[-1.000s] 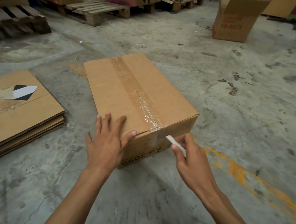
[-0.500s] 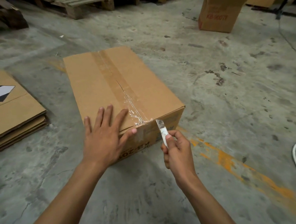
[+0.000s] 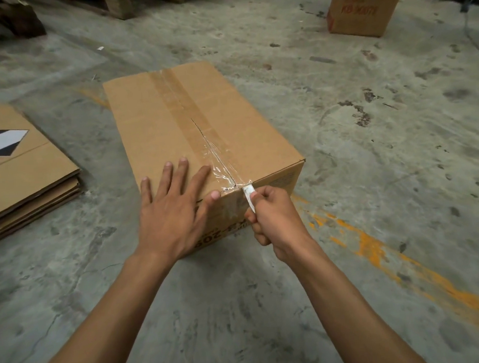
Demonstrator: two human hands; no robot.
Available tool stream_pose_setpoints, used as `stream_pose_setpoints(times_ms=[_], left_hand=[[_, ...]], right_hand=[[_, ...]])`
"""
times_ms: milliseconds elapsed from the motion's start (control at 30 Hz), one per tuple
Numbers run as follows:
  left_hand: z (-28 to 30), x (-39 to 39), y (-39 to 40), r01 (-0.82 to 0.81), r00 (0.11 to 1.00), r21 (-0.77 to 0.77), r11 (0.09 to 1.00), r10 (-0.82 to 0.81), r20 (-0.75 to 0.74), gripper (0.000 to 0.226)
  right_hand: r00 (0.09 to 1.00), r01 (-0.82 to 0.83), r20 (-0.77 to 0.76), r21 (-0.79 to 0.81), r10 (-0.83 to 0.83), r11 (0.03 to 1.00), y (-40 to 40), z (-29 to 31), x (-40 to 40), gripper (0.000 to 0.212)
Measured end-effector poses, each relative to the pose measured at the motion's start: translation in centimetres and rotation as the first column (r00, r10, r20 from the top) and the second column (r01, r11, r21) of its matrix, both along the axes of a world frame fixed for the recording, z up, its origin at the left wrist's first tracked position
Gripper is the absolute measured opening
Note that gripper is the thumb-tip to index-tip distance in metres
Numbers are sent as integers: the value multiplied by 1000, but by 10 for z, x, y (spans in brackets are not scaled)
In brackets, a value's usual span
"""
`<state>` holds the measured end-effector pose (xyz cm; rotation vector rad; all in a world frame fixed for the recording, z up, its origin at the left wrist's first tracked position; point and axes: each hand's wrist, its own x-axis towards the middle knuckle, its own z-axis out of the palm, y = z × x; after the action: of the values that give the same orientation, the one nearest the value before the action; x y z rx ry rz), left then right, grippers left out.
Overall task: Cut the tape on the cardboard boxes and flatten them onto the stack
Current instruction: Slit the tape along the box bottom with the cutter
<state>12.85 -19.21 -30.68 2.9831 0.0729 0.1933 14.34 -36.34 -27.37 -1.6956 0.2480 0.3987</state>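
Stained grey concrete floor (image 3: 239, 306) with a worn orange line (image 3: 375, 246) lies nearest. The right hand (image 3: 276, 221) grips a white cutter (image 3: 249, 196), fingers curled, its tip at the near top edge of the taped cardboard box (image 3: 158, 130). The left hand (image 3: 173, 212) presses flat, fingers spread, on the top. The flattened stack (image 3: 24, 178) lies left; another box (image 3: 362, 11) and pallets (image 3: 118, 4) stand farther off.

Brown box (image 3: 157, 124), white cutter (image 3: 249, 196)
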Motion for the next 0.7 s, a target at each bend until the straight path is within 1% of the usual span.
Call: stream_pose_setpoints(times_ms=[100,267,433,533,600,700], left_hand=[[3,1,-7,-27,1000,-69,997,27,-2,66],[7,9,-14,-3,1000,-106,994,2,-9,71],[6,13,-12,7,1000,-104,995,-7,-4,72],[9,14,-11,-13,1000,-175,985,16,14,75],[12,16,-7,-3,999,-202,979,11,36,76],[19,23,7,56,996,-183,981,-43,72,68]], right_hand=[[1000,-6,18,-11,6,1000,0,-2,1,23],[999,50,9,41,-51,998,-5,-2,-7,22],[999,22,-33,116,-19,993,-1,1,1,22],[998,-26,-50,142,33,990,-12,2,-8,20],[997,-66,-44,85,70,994,-23,4,-12,19],[993,-109,34,-80,112,991,-34,11,-13,20]])
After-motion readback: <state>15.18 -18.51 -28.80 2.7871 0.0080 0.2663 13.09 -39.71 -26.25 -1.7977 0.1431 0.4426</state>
